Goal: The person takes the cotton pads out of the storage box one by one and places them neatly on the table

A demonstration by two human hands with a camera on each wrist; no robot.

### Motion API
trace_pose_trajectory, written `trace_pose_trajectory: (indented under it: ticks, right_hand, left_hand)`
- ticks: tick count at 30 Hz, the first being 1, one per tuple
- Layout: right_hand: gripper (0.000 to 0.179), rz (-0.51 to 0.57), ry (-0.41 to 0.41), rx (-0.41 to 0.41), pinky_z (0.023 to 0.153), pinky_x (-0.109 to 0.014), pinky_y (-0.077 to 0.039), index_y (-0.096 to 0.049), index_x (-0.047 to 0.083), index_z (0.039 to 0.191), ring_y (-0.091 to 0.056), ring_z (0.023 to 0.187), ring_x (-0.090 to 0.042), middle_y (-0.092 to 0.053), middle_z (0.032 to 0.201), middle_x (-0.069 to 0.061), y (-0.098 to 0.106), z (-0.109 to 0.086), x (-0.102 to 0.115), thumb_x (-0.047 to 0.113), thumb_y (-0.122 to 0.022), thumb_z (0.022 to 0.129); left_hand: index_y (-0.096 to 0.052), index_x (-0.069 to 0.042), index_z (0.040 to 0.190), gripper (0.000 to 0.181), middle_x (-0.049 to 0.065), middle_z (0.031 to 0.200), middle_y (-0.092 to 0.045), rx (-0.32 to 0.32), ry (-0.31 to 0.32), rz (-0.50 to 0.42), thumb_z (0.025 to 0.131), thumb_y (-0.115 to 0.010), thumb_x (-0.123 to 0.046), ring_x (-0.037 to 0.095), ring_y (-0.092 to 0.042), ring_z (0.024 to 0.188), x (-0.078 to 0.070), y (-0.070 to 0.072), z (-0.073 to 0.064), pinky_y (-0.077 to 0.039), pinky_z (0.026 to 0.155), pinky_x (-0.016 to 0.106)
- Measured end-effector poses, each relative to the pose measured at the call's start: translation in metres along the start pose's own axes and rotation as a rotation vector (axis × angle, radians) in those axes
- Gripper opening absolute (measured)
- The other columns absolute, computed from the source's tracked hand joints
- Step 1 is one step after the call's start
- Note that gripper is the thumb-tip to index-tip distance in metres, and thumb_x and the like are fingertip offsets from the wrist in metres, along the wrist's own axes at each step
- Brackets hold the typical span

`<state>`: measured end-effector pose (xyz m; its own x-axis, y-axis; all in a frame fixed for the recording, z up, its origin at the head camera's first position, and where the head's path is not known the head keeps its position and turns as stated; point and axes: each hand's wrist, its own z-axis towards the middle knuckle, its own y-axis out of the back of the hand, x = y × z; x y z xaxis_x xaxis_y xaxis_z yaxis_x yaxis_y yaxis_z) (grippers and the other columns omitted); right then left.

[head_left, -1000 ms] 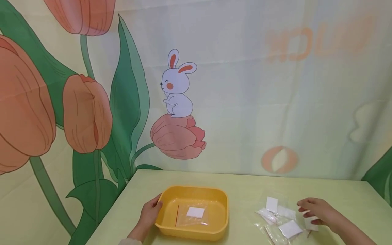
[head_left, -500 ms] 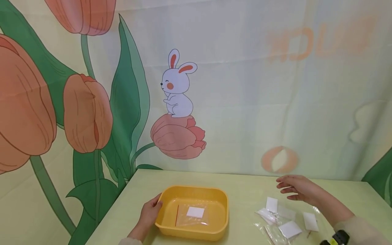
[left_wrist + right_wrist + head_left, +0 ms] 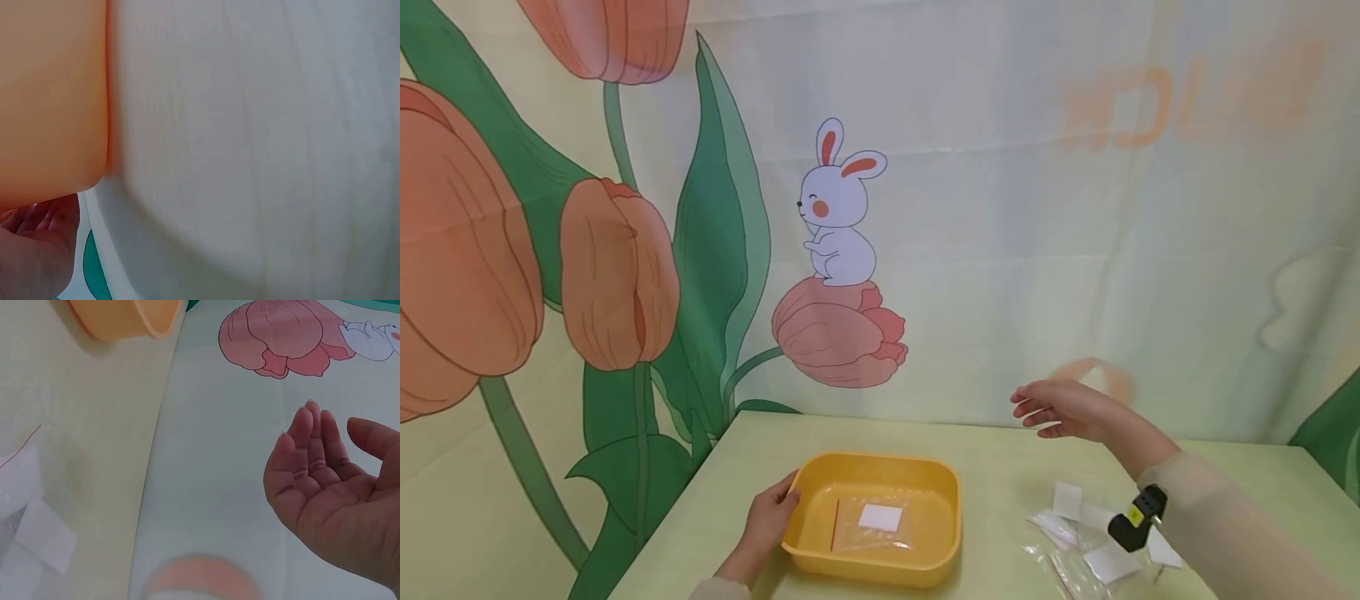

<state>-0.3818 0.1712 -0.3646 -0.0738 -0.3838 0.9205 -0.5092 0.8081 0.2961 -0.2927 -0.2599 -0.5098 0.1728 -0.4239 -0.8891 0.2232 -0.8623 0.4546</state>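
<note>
A yellow plastic basin (image 3: 872,570) stands on the table, left of centre in the head view. My left hand (image 3: 768,520) grips its left side, thumb over the rim; the left wrist view shows fingers under the basin's wall (image 3: 53,100). Inside lies a clear zip bag (image 3: 847,533) with a red seal line and a white card in it. My right hand (image 3: 1063,410) is raised above the table's far side with relaxed fingers, and its bare palm (image 3: 340,506) shows in the right wrist view. Several similar bags (image 3: 1054,528) lie in a loose pile below, partly hidden by the right forearm.
A pale green-yellow table (image 3: 992,467) runs back to a hanging cloth (image 3: 970,250) printed with tulips and a rabbit. A black wrist camera (image 3: 1138,518) sits on the right sleeve. The table's left edge lies just beyond my left hand.
My right hand has risen from beside the bag pile and moved left and away, over the table's far edge. The left hand and the basin stay in place.
</note>
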Motion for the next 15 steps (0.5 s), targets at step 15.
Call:
trace_pose_trajectory:
  ticks: [15]
  right_hand:
    - [0.042, -0.126, -0.025, 0.119, 0.081, -0.025, -0.06, -0.059, 0.0, 0.133, -0.067, 0.093, -0.013, -0.071, 0.105, 0.0, -0.048, 0.046, 0.053, 0.032, -0.046, 0.108]
  left_hand:
    - [-0.046, 0.004, 0.149, 0.045, 0.026, 0.154, -0.046, -0.002, 0.0, -0.005, 0.107, -0.045, -0.011, 0.044, -0.05, 0.141, 0.001, 0.0, 0.0, -0.047, 0.115, 0.055]
